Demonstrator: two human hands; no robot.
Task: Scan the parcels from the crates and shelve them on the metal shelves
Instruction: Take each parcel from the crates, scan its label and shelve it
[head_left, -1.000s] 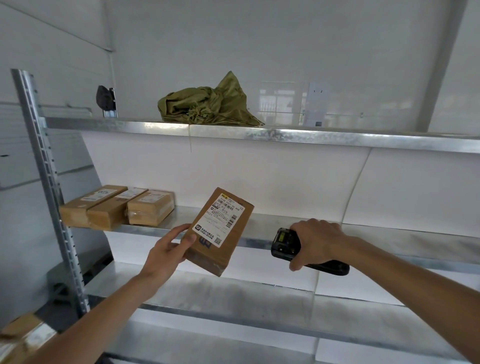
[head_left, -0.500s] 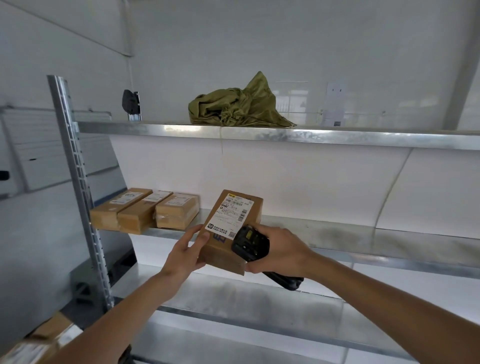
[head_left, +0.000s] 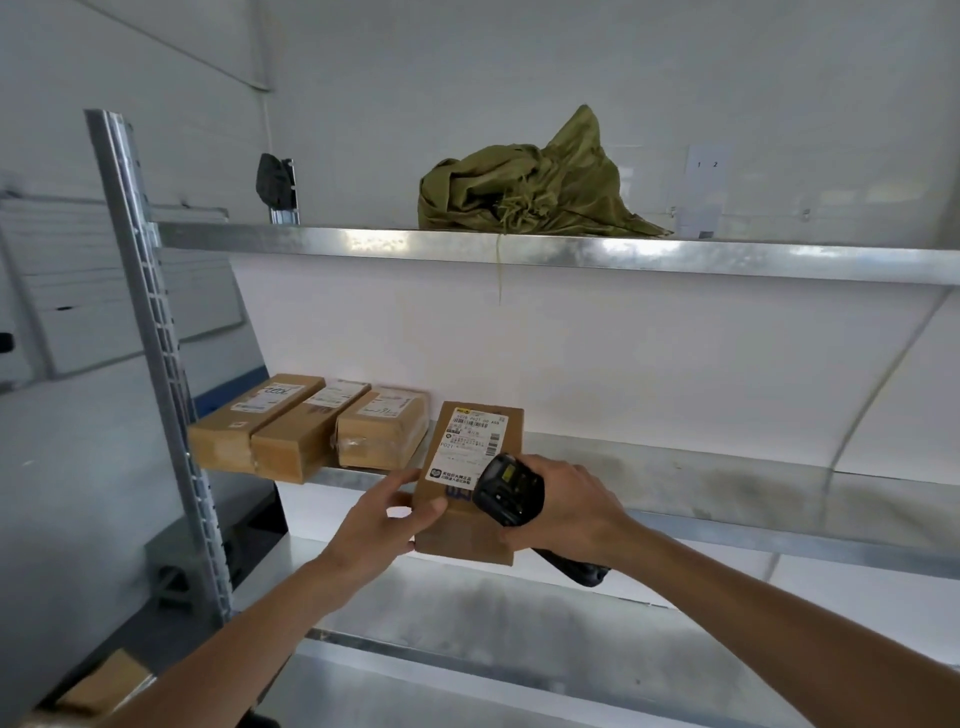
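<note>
Head view of a person standing at a galvanised metal shelf unit. The left hand (head_left: 387, 514) grips the lower left edge of a brown cardboard parcel (head_left: 470, 525), thumb across its front face and fingers behind it, holding it upright in front of the middle shelf (head_left: 727, 470) with its white shipping label (head_left: 465, 447) facing the camera. The right hand (head_left: 566, 512) is wrapped around a black handheld scanner (head_left: 506, 488), whose head lies against the lower right of the parcel's front face, just below the label; the scanner's handle projects beneath the wrist. At the left end of the middle shelf, three labelled cardboard parcels (head_left: 311, 426) lie side by side, touching one another, their near ends reaching the shelf's front lip; the held parcel stands just to their right. On the top shelf (head_left: 571, 249) rests a crumpled olive-green drawstring bag (head_left: 530, 182), a cord hanging over the shelf edge, and further left a small dark object (head_left: 272, 179) beside the rear post. The perforated front upright (head_left: 156, 353) bounds the unit on the left. A lower shelf (head_left: 467, 603) runs beneath the forearms, and part of another cardboard box (head_left: 106, 686) shows at the lower left corner.
</note>
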